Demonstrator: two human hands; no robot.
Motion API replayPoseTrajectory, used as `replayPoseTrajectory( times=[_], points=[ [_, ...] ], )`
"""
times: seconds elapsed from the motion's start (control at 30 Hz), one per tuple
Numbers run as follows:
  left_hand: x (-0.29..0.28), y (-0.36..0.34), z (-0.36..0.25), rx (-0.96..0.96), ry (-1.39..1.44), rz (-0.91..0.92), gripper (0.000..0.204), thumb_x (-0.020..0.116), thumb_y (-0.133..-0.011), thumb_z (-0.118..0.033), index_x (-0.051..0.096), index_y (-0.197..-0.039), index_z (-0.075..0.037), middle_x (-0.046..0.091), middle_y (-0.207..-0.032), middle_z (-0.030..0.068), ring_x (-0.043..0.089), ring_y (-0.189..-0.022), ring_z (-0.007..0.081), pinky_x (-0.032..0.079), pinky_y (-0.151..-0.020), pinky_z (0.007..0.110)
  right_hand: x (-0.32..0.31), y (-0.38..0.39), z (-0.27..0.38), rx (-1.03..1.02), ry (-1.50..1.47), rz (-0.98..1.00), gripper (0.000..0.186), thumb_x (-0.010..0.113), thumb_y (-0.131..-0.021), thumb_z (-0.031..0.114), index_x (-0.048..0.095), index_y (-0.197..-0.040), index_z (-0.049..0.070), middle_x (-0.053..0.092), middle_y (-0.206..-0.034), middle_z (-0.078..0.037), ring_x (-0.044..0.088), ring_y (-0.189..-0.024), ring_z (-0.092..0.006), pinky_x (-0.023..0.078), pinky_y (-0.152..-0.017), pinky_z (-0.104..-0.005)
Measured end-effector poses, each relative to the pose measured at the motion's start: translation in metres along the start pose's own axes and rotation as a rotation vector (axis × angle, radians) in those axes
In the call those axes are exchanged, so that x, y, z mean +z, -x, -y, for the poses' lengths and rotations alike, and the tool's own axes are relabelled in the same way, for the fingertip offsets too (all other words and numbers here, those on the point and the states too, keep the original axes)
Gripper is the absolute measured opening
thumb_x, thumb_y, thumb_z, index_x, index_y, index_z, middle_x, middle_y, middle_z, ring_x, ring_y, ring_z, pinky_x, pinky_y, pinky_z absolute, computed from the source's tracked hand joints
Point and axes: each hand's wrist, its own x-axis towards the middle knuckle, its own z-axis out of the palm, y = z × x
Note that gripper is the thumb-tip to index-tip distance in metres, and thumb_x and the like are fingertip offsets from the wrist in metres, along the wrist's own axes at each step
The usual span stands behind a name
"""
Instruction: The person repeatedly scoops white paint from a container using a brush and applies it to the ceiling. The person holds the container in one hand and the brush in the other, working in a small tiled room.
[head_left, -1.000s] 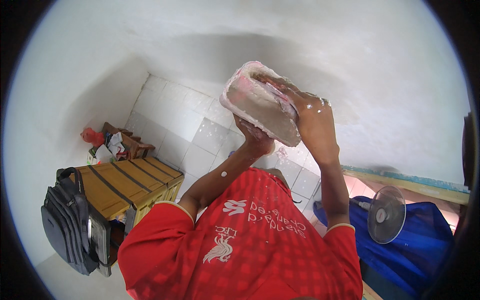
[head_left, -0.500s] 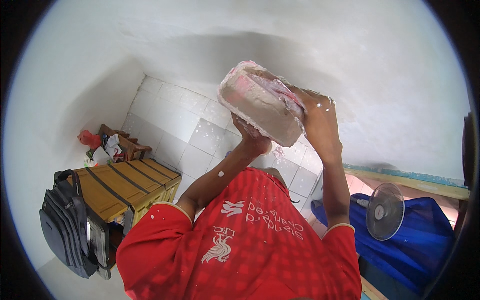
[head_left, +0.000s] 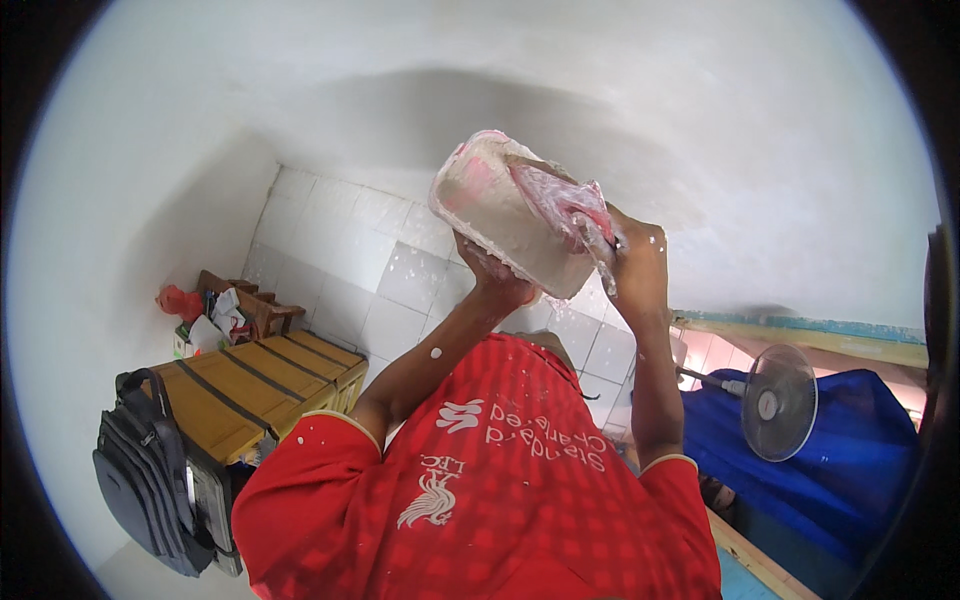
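Observation:
My left hand (head_left: 492, 275) grips a rectangular tub (head_left: 490, 215) from its near side and underneath, tilted so its inside shows. Whitish paste or paint coats the tub's walls and rim, with pink patches at one corner. In my right hand (head_left: 640, 260), at the tub's right edge, the fingers are closed on a crumpled pink and white piece (head_left: 565, 205), smeared with paste, which looks like a rag or plastic sheet. It lies over the tub's opening, and its exact kind cannot be made out. White spots dot both arms.
A white wall (head_left: 720, 100) rises in front. The tiled floor (head_left: 410, 275) below is spattered white. At left stand a yellow-brown cabinet (head_left: 260, 385), a dark backpack (head_left: 150, 470) and a wooden stool (head_left: 265, 310) beside odds and ends. A fan (head_left: 780, 402) stands before blue cloth (head_left: 850, 470) at right.
My right hand has moved slightly down and drawn the crumpled piece further out, so more of it shows over the tub. The tub has shifted a little to the left and down.

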Motion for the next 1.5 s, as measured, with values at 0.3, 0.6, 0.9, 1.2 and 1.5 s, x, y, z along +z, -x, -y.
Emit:
replayPoseTrajectory(
  times=[0.3, 0.6, 0.9, 1.2, 1.5],
  points=[
    [0.004, 0.015, 0.004, 0.095, -0.231, 0.121, 0.095, 0.058, -0.09, -0.063, 0.004, -0.155, -0.02, 0.028, -0.151, 0.0035, 0.029, -0.142, 0.0194, 0.028, -0.117, 0.047, -0.016, 0.003, 0.013, 0.068, -0.14, -0.171, 0.032, 0.065, -0.092, 0.02, 0.065, -0.123, 0.012, 0.07, -0.1, -0.015, 0.066, -0.088, -0.0335, 0.051, -0.081, -0.0417],
    [0.002, 0.01, 0.005, 0.141, -0.377, 0.117, 0.118, 0.085, -0.067, -0.054, 0.015, -0.154, -0.013, 0.034, -0.142, 0.0145, 0.04, -0.134, 0.0282, 0.033, -0.11, 0.051, -0.009, 0.003, 0.004, -0.032, -0.082, -0.256, 0.029, 0.066, -0.093, 0.025, 0.066, -0.114, 0.006, 0.07, -0.092, -0.018, 0.066, -0.086, -0.0365, 0.051, -0.076, -0.0434],
    [0.013, -0.008, -0.01, -0.257, 0.234, 0.185, 0.108, 0.086, -0.066, -0.051, 0.027, -0.146, -0.009, 0.047, -0.133, 0.0081, 0.051, -0.123, 0.0224, 0.043, -0.103, 0.045, -0.006, 0.007, -0.005, 0.06, -0.207, -0.301, 0.026, 0.062, -0.096, 0.028, 0.068, -0.112, 0.008, 0.066, -0.076, -0.017, 0.062, -0.065, -0.0352, 0.049, -0.067, -0.0409],
    [0.009, -0.016, -0.018, 0.005, 0.134, 0.245, 0.071, 0.066, -0.092, -0.043, 0.03, -0.147, -0.016, 0.051, -0.133, 0.0071, 0.047, -0.13, 0.02, 0.047, -0.104, 0.045, -0.004, 0.01, -0.01, 0.063, -0.112, -0.271, 0.028, 0.063, -0.096, 0.029, 0.067, -0.113, 0.008, 0.065, -0.076, -0.02, 0.062, -0.065, -0.0373, 0.049, -0.066, -0.0421],
    [0.015, -0.014, -0.016, -0.551, 0.828, 0.264, 0.086, 0.026, -0.089, -0.081, 0.027, -0.152, -0.023, 0.035, -0.151, 0.0003, 0.038, -0.139, 0.0257, 0.035, -0.114, 0.053, -0.001, 0.016, -0.002, -0.005, -0.141, -0.24, 0.026, 0.064, -0.095, 0.027, 0.069, -0.113, 0.008, 0.068, -0.083, -0.017, 0.061, -0.065, -0.0357, 0.049, -0.067, -0.0423]
  ],
)
